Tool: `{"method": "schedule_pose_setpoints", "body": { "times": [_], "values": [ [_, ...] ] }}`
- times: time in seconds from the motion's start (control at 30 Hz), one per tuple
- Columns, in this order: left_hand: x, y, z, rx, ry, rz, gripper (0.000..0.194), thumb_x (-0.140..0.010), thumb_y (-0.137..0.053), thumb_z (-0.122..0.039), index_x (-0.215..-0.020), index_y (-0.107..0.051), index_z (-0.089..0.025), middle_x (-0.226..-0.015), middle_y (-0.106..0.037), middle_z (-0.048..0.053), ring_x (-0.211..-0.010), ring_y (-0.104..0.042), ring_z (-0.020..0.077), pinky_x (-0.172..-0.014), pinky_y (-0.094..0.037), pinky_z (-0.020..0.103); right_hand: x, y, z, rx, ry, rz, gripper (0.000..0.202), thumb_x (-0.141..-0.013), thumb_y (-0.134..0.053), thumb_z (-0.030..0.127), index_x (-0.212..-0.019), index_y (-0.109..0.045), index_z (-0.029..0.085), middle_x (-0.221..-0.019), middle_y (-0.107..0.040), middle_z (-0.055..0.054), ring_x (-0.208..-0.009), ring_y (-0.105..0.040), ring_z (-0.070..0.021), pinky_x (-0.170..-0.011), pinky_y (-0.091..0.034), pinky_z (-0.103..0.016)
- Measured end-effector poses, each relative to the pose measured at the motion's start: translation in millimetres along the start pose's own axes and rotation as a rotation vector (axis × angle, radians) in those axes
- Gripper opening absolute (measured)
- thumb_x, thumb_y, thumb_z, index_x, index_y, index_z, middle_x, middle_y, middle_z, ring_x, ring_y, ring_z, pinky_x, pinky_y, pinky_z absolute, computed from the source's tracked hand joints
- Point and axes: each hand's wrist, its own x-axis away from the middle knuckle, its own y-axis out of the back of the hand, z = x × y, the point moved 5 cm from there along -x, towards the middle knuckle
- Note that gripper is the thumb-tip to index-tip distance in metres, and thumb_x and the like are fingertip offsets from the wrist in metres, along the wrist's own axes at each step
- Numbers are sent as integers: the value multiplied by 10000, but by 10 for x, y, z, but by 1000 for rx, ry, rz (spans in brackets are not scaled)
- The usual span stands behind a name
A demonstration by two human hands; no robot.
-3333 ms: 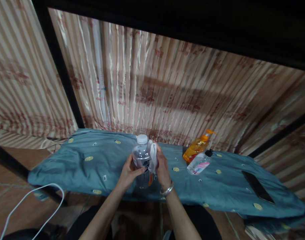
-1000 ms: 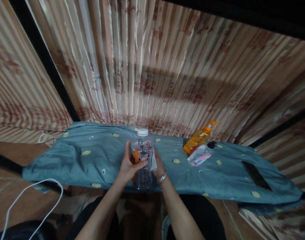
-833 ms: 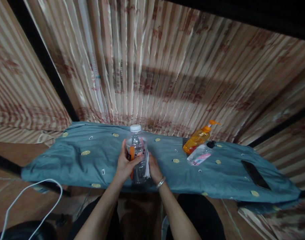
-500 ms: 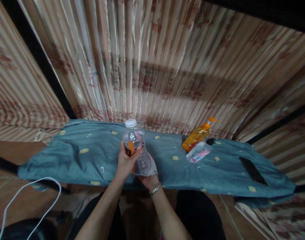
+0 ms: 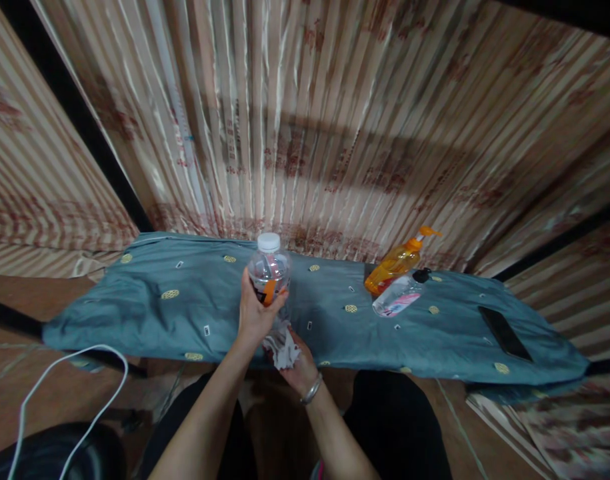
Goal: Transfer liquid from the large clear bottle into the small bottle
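Note:
My left hand (image 5: 256, 308) is wrapped round a clear plastic bottle (image 5: 271, 268) with a white cap and an orange-and-black label. The bottle is upright, cap up, over the cloth-covered table. Just below its base, my right hand (image 5: 299, 365) holds a crumpled whitish tissue (image 5: 283, 347) and wears a silver bracelet. Whether the tissue touches the bottle's base I cannot tell. To the right, an orange pump bottle (image 5: 392, 268) and a clear bottle with a black cap (image 5: 401, 295) lie tilted side by side on the table.
The narrow table bears a teal cloth (image 5: 149, 313) with pineapple prints. A dark phone (image 5: 505, 333) lies at its right end. Striped curtains (image 5: 305, 133) hang close behind. A white cable (image 5: 35, 393) loops at the lower left, near a black seat (image 5: 69, 453).
My right hand with the tissue has moved slightly down and left from the bottle's lower side, and the tissue shows more. The bottle has turned in my left hand and shifted slightly right.

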Motion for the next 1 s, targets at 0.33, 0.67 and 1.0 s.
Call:
{"method": "schedule_pose_setpoints", "body": {
  "times": [0.33,0.67,1.0],
  "values": [
    [-60,146,92,13,23,-18,902,-667,-798,-366,-1416,-333,-177,-1274,-592,145,-1166,-585,283,-978,-453,429,-41,1261,724,1130,362,-384,447,-946,-424,448,-1168,-671,149,-1246,-640,-174,-1295,-476,-322,-1092,-341,-540],
    [-79,163,78,-3,11,-35,914,-639,-810,-345,-1403,-336,-181,-1318,-570,156,-1190,-577,294,-1005,-434,449,-53,354,-1,1356,385,-94,409,-948,-402,179,-1310,-585,125,-1381,-560,-169,-1384,-393,-272,-1133,-330,-507],
    [-84,34,38,35,-2,-9,920,-603,-809,-326,-1373,-325,-186,-1286,-586,147,-1140,-614,282,-992,-450,431,290,628,449,554,97,-243,600,-898,-416,683,-893,-707,159,-691,-662,-36,-618,-579,-191,-591,-477,-294]
  ]
}}
